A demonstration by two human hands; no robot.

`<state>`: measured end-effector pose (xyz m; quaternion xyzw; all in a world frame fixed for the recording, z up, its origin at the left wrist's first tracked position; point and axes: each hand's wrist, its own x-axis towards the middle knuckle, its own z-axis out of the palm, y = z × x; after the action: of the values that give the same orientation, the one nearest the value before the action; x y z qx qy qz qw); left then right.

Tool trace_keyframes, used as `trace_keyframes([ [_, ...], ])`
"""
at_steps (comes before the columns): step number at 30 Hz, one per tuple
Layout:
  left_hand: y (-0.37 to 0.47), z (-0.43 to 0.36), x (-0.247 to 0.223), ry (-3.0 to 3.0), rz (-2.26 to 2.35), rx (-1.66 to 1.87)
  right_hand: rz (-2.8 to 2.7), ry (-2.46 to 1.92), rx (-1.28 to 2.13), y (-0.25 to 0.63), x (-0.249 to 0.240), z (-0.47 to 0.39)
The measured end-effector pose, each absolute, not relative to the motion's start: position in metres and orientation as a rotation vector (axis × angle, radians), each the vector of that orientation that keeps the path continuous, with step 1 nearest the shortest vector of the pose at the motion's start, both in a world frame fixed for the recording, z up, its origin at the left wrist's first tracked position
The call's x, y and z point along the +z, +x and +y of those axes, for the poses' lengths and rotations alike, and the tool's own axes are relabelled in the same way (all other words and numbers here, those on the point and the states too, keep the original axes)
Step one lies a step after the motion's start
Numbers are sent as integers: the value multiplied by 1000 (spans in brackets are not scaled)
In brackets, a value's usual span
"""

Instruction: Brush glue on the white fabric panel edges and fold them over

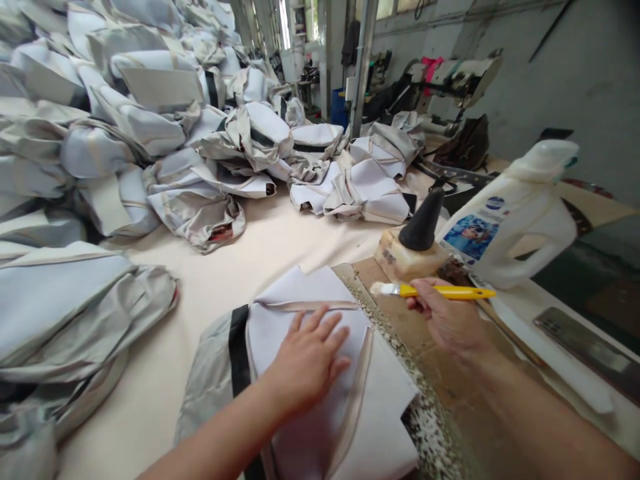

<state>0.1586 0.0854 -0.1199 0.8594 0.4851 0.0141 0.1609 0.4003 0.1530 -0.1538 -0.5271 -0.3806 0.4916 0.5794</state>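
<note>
My left hand (pixel 311 360) lies flat with fingers spread on a white and grey sewn piece (pixel 385 400), which has beige seam strips and a black band along its left side. In my right hand (pixel 447 320) is a paintbrush (pixel 453 291) with a yellow handle, its pale bristles pointing left above a brown cardboard sheet (pixel 425 347). The cardboard's edge beside the sewn piece is crusted with whitish residue. Just beyond the brush stands a yellowish block-shaped container (pixel 407 257) with a black cone (pixel 424 220) on top.
A large white jug (pixel 515 213) with a blue label leans at the right, near a smartphone (pixel 585 340). Heaped similar sewn pieces (pixel 145 87) fill the left and back of the cream-covered table (pixel 240 267). A sewing machine (pixel 460 80) and metal post (pixel 364 67) stand behind.
</note>
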Motion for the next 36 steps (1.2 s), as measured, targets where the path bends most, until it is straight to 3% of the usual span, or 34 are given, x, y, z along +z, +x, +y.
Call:
trace_keyframes([
  [8, 167, 157, -175, 2332, 1514, -6, -1360, -1354, 1071, 360, -163, 190],
  [16, 166, 161, -174, 2311, 1480, 23, -1638, -1405, 1013, 301, -209, 257],
  [36, 162, 156, -180, 2334, 1466, 84, -1787, -1491, 998, 310, -195, 257],
])
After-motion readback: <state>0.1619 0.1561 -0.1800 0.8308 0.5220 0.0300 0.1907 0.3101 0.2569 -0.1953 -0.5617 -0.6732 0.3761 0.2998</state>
